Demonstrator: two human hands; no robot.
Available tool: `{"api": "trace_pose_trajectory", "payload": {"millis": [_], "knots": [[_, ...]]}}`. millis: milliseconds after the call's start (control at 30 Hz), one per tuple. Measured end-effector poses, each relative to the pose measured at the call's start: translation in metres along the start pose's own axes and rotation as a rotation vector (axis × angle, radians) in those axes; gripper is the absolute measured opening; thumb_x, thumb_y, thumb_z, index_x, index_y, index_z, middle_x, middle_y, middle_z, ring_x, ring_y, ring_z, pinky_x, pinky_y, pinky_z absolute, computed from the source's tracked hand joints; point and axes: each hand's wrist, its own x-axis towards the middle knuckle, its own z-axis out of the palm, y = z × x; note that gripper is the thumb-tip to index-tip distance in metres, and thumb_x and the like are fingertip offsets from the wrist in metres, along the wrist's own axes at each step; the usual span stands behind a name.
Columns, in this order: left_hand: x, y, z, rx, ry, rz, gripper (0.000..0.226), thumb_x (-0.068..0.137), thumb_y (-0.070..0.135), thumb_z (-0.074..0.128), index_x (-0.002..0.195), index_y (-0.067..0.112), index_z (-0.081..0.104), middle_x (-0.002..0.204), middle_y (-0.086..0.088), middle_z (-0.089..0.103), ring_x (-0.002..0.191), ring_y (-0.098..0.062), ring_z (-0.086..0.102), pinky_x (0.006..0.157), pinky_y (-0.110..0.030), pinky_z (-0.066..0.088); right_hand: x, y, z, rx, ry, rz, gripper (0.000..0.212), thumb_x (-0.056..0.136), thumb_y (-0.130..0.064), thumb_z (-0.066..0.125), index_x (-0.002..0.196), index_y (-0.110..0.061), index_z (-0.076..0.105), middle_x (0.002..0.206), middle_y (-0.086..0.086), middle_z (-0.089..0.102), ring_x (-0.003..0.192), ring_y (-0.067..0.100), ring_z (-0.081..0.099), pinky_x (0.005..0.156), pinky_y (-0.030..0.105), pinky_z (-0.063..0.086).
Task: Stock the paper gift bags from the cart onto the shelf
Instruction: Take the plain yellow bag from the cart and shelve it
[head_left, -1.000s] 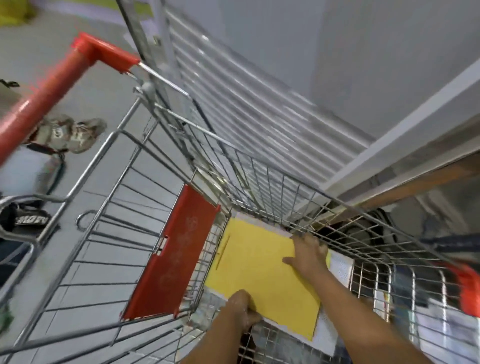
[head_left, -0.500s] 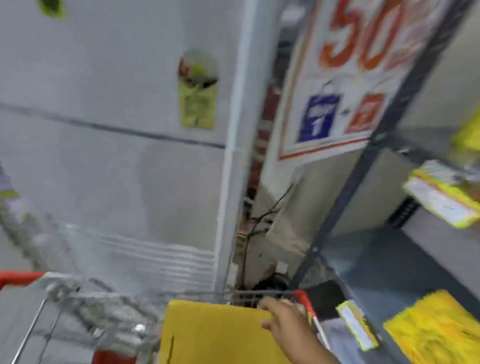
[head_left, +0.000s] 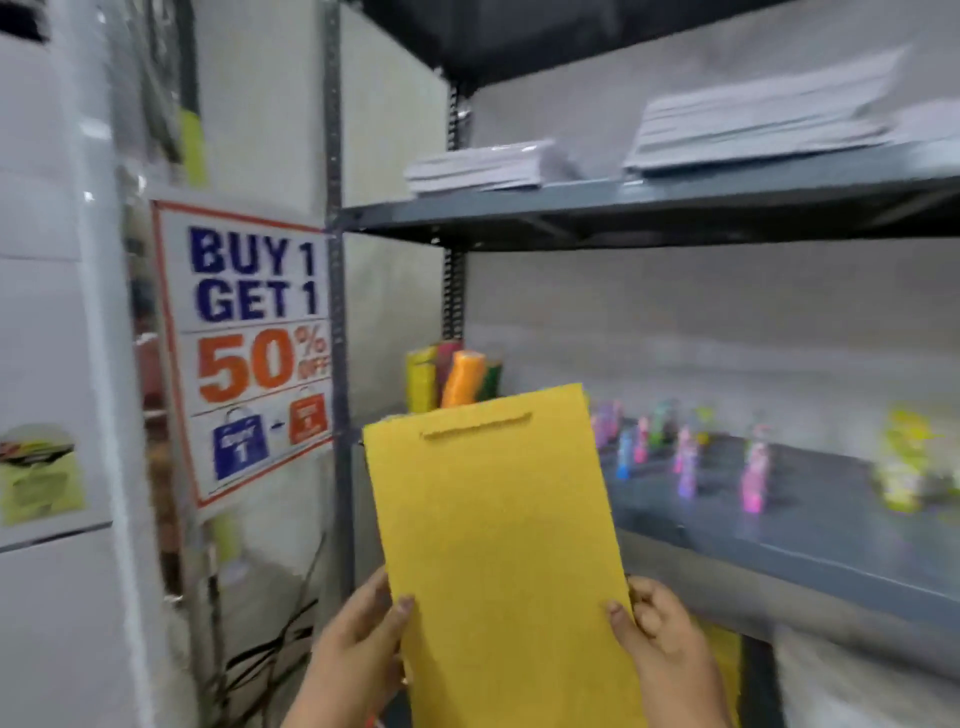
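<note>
A flat yellow paper gift bag (head_left: 498, 530) with a slit handle near its top stands upright in front of me. My left hand (head_left: 358, 644) grips its lower left edge and my right hand (head_left: 660, 639) grips its lower right edge. The bag is held before the left end of the grey metal shelf (head_left: 810, 540), at the height of the middle board. The cart is out of view.
Rolled coloured paper (head_left: 452, 379) stands at the shelf's back left corner. Several small coloured bottles (head_left: 685, 457) and yellow packets (head_left: 909, 462) sit on the middle board. White paper stacks (head_left: 488, 166) lie on the upper board. A "Buy 1 Get 1" sign (head_left: 254, 343) hangs at left.
The bag has come up out of the cart and now stands upright before the shelf. My view has swung from the cart up to the shelf, and both hands now hold the bag's lower edges.
</note>
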Motion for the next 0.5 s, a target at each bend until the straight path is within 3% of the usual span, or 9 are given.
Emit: {"api": "trace_pose_trajectory", "payload": {"millis": [33,67,133,200,267,333,500], "knots": [[0.004,0.003,0.014,0.006,-0.058,0.002,0.029,0.095,0.011,0.048,0.115,0.026,0.062,0.077,-0.003,0.073,0.076,-0.018,0.069,0.067,-0.034,0.057,-0.005,-0.008,-0.010,0.048,0.027,-0.021,0.010,0.082,-0.001,0.067,0.086,-0.010,0.064,0.079,0.011,0.077,0.062,0.001,0.064,0.061,0.009,0.049],[0.004,0.010,0.035,0.024,-0.139,0.012,0.031,0.096,0.015,0.047,0.120,0.030,0.061,0.091,-0.002,0.074,0.087,-0.022,0.070,0.075,-0.039,0.056,-0.011,-0.019,-0.024,0.090,0.074,-0.018,0.016,0.075,-0.022,0.077,0.084,-0.013,0.066,0.081,0.009,0.077,0.065,0.002,0.065,0.064,0.012,0.050],[0.001,0.018,0.062,0.024,-0.208,0.006,0.033,0.096,0.019,0.048,0.122,0.036,0.060,0.118,0.001,0.070,0.106,-0.027,0.065,0.085,-0.045,0.053,-0.024,-0.037,-0.053,0.127,0.118,-0.040,0.052,0.052,-0.057,0.082,0.087,-0.020,0.070,0.086,0.008,0.077,0.079,0.013,0.069,0.078,0.026,0.052],[-0.002,0.022,0.083,0.056,-0.275,0.004,0.032,0.096,0.025,0.049,0.119,0.043,0.061,0.124,0.006,0.067,0.113,-0.026,0.062,0.092,-0.050,0.051,-0.035,-0.054,-0.077,0.180,0.181,-0.046,0.039,0.065,-0.043,0.075,0.093,-0.016,0.070,0.095,0.013,0.076,0.093,0.030,0.070,0.088,0.043,0.051],[-0.004,0.031,0.104,0.079,-0.352,0.028,0.032,0.097,0.025,0.047,0.118,0.045,0.061,0.123,0.008,0.067,0.114,-0.025,0.063,0.098,-0.054,0.048,-0.042,-0.066,-0.094,0.238,0.216,-0.052,0.024,0.079,-0.022,0.062,0.100,-0.011,0.069,0.103,0.016,0.074,0.094,0.029,0.070,0.081,0.041,0.057],[-0.006,0.039,0.124,0.067,-0.430,0.044,0.034,0.098,0.022,0.044,0.121,0.041,0.061,0.124,0.006,0.067,0.114,-0.025,0.064,0.098,-0.056,0.047,-0.047,-0.079,-0.109,0.280,0.242,-0.062,0.023,0.087,-0.013,0.057,0.106,-0.009,0.068,0.109,0.015,0.072,0.096,0.026,0.069,0.077,0.034,0.058],[-0.003,0.049,0.151,0.077,-0.486,0.081,0.035,0.099,0.021,0.044,0.127,0.036,0.057,0.119,0.002,0.070,0.107,-0.025,0.067,0.093,-0.052,0.052,-0.057,-0.098,-0.124,0.288,0.302,-0.104,0.035,0.077,-0.021,0.063,0.110,-0.011,0.066,0.109,0.011,0.073,0.101,0.027,0.068,0.085,0.042,0.055]]}}
